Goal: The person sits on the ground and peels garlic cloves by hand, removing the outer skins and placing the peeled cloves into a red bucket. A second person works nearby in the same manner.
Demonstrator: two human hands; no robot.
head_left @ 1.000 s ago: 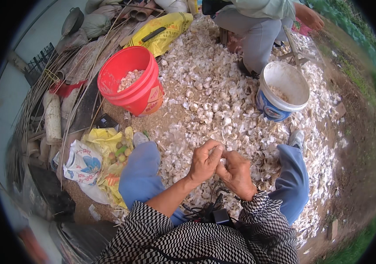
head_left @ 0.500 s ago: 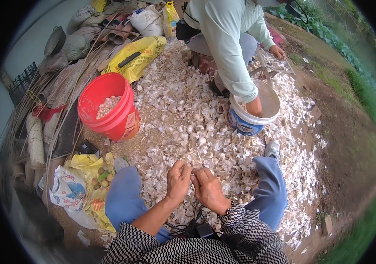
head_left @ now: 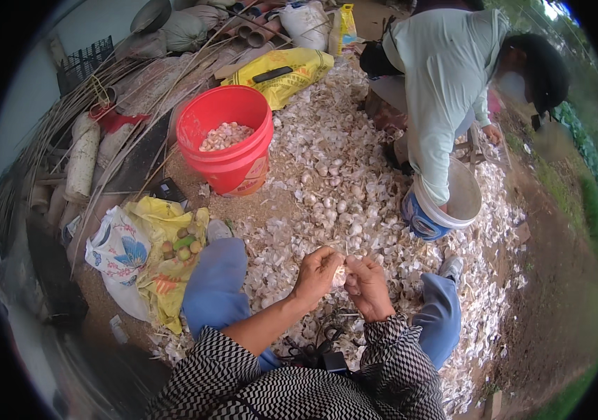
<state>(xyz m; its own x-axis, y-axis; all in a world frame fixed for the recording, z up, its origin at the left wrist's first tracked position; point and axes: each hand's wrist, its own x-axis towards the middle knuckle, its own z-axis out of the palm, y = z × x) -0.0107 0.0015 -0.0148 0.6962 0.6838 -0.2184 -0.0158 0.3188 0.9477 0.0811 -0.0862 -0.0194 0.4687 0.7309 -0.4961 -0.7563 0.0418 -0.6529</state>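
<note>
Between my knees, my left hand (head_left: 318,274) and my right hand (head_left: 370,282) are close together, fingers pinched on a pale piece of garlic (head_left: 340,274) that is partly hidden by them. Beneath and beyond them the ground is thick with papery garlic skins (head_left: 299,241). Several whole garlic bulbs (head_left: 342,207) lie among the skins ahead of my hands. A red bucket (head_left: 225,166) stands ahead to the left, with peeled garlic cloves (head_left: 225,136) in it.
Opposite me a co-worker in a pale green shirt (head_left: 446,77) reaches into a blue and white bucket (head_left: 430,222). A yellow bag (head_left: 141,269) with roundish produce (head_left: 183,246) lies by my left knee. Poles, sacks and pipes (head_left: 78,164) fill the left side; a yellow sack (head_left: 299,66) lies behind the red bucket.
My view has shifted left, so the scene sits further right. Both hands have drawn slightly apart, and the pale garlic now shows between them. The co-worker leans further over the blue and white bucket.
</note>
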